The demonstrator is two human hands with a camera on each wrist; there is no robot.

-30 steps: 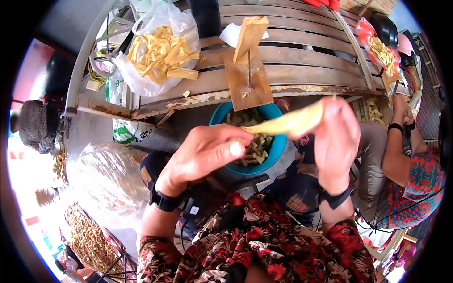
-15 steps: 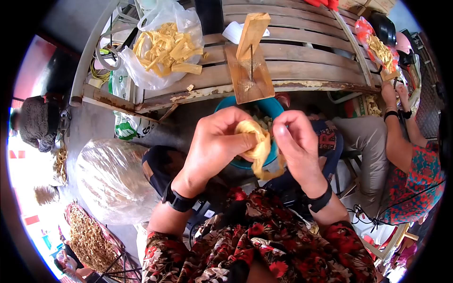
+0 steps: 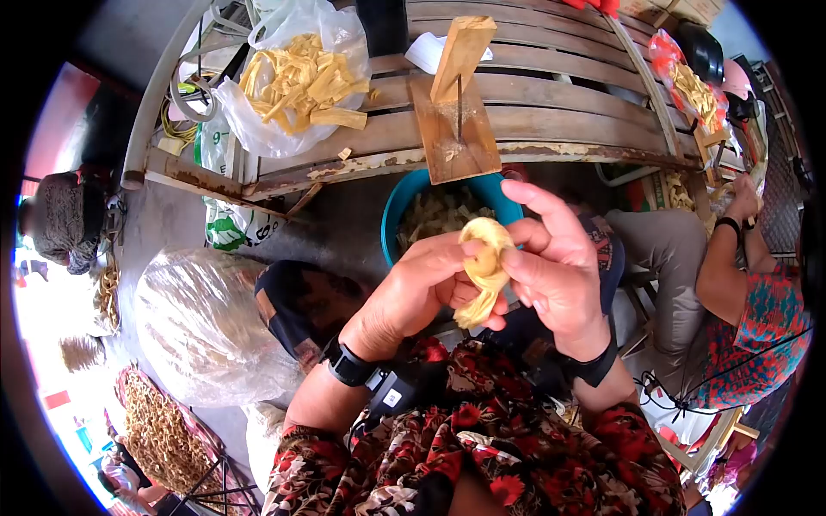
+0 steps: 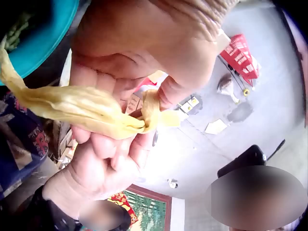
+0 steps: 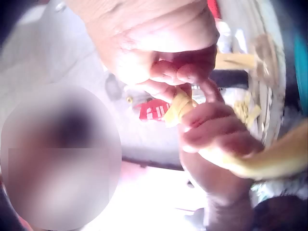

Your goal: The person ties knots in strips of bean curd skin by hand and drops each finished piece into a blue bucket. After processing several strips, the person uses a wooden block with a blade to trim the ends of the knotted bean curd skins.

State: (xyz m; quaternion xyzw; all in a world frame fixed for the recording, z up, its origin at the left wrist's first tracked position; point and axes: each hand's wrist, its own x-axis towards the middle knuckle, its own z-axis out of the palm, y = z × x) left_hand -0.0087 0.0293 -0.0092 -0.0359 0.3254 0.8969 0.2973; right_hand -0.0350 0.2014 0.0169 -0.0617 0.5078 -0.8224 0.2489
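Both hands meet over my lap on a soft yellow strip (image 3: 483, 262), which is bent round into a loop with a tail hanging down. My left hand (image 3: 411, 288) pinches the strip from the left, thumb on top. From the right, my right hand (image 3: 555, 279) grips its other side between thumb and fingers, the index finger raised. In the left wrist view the strip (image 4: 79, 108) lies long and folded, with a tight turn at one end by the fingertips. The right wrist view shows the wrapped end (image 5: 180, 107) between the two hands.
Behind the hands a teal tub (image 3: 390, 219) holds cut pieces. A wooden stand with a metal rod (image 3: 460, 112) sits on the slatted bench (image 3: 551, 133). A plastic bag of yellow strips (image 3: 301, 82) lies left on it. Another person (image 3: 748, 327) sits at the right.
The strip was stretched out between the hands, then curled into a loop held mainly by the left hand. Now the right hand has come in and grips it too.
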